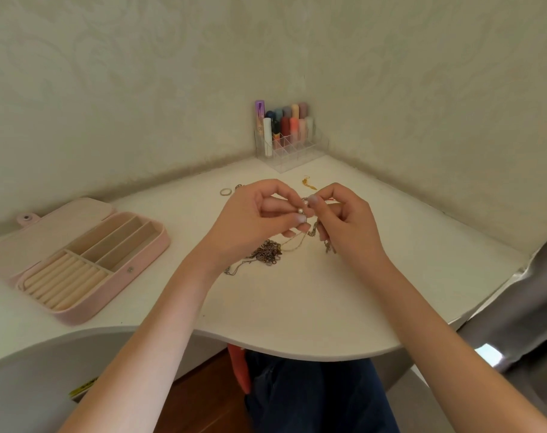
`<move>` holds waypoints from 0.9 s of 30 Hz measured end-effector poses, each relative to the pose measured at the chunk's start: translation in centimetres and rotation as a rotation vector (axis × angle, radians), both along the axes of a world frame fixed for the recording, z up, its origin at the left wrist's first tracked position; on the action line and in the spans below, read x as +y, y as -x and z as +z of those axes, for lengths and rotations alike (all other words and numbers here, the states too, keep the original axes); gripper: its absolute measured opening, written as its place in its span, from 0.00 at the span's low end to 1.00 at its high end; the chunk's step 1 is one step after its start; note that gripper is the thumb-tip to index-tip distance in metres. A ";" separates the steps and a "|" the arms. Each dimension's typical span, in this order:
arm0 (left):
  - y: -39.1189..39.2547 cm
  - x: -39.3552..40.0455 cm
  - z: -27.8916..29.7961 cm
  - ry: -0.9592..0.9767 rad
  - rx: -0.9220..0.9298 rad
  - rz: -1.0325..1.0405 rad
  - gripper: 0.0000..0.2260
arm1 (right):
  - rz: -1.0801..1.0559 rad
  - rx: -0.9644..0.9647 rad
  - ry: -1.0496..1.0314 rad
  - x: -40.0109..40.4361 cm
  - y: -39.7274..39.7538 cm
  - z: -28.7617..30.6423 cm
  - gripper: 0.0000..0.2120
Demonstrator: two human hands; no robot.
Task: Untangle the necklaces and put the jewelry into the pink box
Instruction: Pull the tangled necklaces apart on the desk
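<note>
A tangle of thin necklaces (267,253) lies on the white table (297,307), with strands rising to my hands. My left hand (259,214) pinches a small pearl-like bead and chain between thumb and fingertips. Close against it, my right hand (344,220) pinches the same chain, and strands hang from both hands to the pile. The pink box (135,260) lies open at the left, showing ring rolls and long compartments. A ring (225,191) and a gold earring (308,182) lie behind my hands.
A clear organizer with several lipsticks (286,132) stands in the wall corner. The table's curved front edge runs just above my lap. A grey fabric surface (522,323) sits at the right edge.
</note>
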State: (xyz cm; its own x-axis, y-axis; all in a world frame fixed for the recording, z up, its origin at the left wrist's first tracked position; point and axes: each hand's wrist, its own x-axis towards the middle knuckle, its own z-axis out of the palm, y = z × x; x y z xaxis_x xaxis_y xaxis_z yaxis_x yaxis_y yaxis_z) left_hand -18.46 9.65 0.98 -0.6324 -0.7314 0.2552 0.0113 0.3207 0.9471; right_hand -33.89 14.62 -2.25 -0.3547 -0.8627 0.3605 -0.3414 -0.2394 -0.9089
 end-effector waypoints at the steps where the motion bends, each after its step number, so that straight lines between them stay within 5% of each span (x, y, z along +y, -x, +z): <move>1: 0.2 0.1 -0.1 -0.012 -0.028 -0.002 0.05 | 0.001 -0.004 0.008 0.0 0.0 0.0 0.09; 11: 1.6 0.3 -2.1 -0.106 -0.022 0.145 0.08 | 0.023 -0.009 0.031 0.1 -0.1 -0.1 0.08; 19: 2.0 1.0 -1.6 -0.651 0.320 -0.059 0.18 | 0.004 0.002 -0.008 -0.1 0.2 -0.3 0.08; 27: 1.8 1.3 0.7 -0.852 0.312 0.035 0.14 | 0.038 0.030 -0.092 -0.1 0.1 -0.6 0.08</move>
